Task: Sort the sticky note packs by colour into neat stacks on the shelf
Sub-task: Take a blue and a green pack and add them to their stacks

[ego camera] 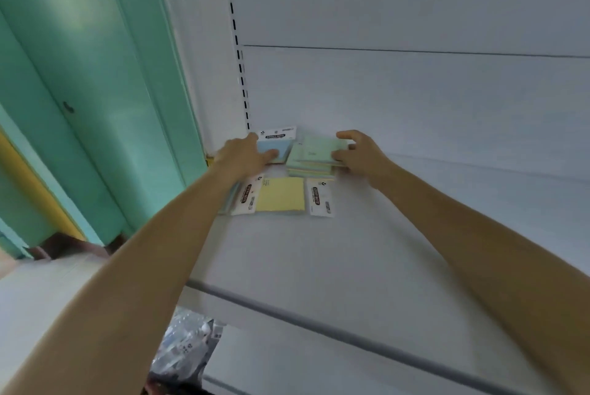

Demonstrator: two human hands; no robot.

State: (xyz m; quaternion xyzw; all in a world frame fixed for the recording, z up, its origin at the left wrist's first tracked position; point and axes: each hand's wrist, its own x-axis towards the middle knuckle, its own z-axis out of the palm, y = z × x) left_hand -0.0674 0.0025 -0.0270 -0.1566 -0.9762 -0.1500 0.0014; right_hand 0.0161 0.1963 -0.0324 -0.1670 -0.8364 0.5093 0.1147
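left hand [242, 155]: bare, no ring or watch | right hand [360, 155]: bare likewise | forearms: uncovered, no sleeve in view

Left hand [244, 155] covers the blue pack [271, 149] lower-left corner; its forearm hides the packs under it. Right hand [359, 152] masks the green stack [314, 152] right edge. Label print unreadable.

arms: both mine stretched forward, bare | left hand [244, 153]: palm down, fingers flat and pressing | right hand [359, 152]: fingers curled in a pinch, thumb lower, wrist straight
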